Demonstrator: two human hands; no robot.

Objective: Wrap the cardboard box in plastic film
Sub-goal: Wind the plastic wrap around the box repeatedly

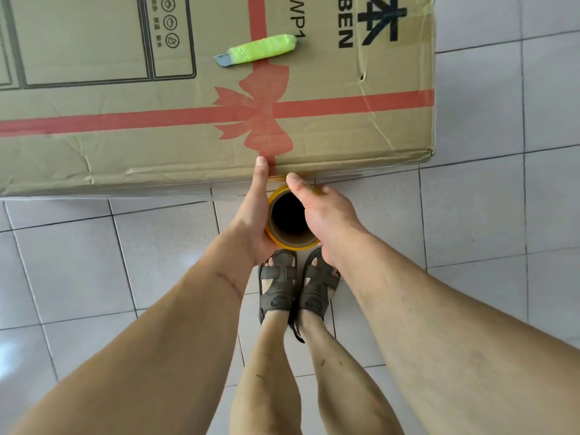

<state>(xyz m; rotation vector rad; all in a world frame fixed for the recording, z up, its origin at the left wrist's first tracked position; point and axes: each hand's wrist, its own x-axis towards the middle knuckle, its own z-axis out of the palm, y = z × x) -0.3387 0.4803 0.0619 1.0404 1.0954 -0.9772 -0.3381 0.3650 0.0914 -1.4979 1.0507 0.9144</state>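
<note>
- Head view: big cardboard box (pixel 204 105) sits on the tiled floor (pixel 489 215), a green-wrapped cutter (pixel 260 49) lying on top.
- Left hand (pixel 255 215) and right hand (pixel 326 215) both grip the film roll (pixel 290 219) upright, right against the box's near side.

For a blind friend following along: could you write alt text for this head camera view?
Both hands, left and right, grip a film roll against the near side of a large cardboard box. A green utility knife lies on top; sandalled feet stand on tiles.
</note>
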